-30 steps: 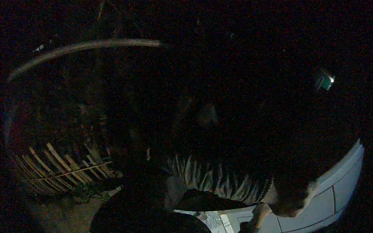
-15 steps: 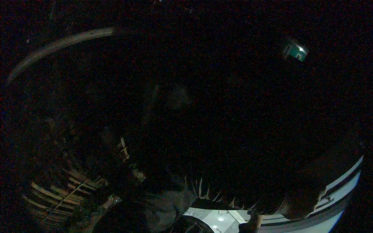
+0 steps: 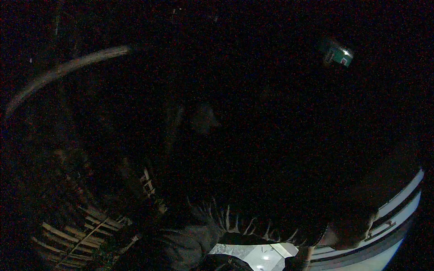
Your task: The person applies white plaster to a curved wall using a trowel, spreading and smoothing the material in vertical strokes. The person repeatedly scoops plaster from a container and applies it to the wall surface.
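Observation:
The head view is very dark. A dark grey clothed shape (image 3: 185,237), perhaps my sleeve, rises from the lower middle beside pleated dark fabric (image 3: 228,219). To its right is a dim skin-toned shape (image 3: 348,235), perhaps part of my right arm or hand; its fingers cannot be made out. A smaller dim shape (image 3: 305,256) at the lower edge touches or overlaps it; I cannot tell what it is. Behind these a lit pale surface (image 3: 264,257) shows. I cannot make out my left hand.
A slatted wooden fence (image 3: 77,235) stands at the lower left. A pale curved pole or branch (image 3: 68,65) crosses the upper left. Pale banded panels (image 3: 398,198) lie at the right. A small lit green structure (image 3: 339,58) shows far off at the upper right.
The view has shifted over the last second: the green structure sits higher and further left, and the fence lower. The pleated fabric has darkened and now shows less.

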### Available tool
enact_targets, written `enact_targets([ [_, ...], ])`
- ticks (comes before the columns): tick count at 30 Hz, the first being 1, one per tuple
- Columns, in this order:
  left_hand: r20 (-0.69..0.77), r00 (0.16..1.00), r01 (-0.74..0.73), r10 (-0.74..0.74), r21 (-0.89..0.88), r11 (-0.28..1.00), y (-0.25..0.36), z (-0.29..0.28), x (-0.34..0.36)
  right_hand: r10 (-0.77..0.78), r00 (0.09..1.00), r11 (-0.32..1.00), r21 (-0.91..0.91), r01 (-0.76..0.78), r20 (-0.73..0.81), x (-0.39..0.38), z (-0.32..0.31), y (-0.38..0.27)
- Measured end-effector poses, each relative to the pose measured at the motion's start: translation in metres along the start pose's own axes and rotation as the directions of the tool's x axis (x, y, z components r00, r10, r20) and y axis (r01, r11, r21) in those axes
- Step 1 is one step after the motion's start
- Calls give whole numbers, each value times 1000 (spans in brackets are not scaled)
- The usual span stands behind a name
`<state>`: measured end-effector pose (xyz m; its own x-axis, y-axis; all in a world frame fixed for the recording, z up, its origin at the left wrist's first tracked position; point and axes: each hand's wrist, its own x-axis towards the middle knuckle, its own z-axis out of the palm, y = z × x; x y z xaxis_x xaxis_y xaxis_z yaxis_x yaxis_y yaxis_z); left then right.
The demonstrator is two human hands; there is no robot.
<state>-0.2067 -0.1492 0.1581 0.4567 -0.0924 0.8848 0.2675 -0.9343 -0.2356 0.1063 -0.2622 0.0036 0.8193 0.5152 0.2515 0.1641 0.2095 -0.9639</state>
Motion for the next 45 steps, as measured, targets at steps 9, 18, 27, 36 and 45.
enact_targets([
  [9, -10, 1000, 7, -6, 62, 998, 8, 10, 13, -21, 999, 1000, 10, 21, 29, 14, -25, -3],
  [18, -32, 999, -38, 41, 109, 993, -10, 3, 17, 68, 996, 998, -13, -67, 55, -12, 8, -6],
  [27, 350, 929, 238, -118, -321, 917, -131, 101, -20, 123, 858, 990, -125, -69, 499, 105, 177, 6],
  [36, 622, 766, 313, -161, -143, 939, -456, 152, -142, 225, 791, 949, 58, -311, 569, 156, 490, 99],
  [45, 291, 925, 319, -246, -237, 918, -499, 166, -154, 60, 815, 944, 233, -235, 577, 166, 599, 103],
])
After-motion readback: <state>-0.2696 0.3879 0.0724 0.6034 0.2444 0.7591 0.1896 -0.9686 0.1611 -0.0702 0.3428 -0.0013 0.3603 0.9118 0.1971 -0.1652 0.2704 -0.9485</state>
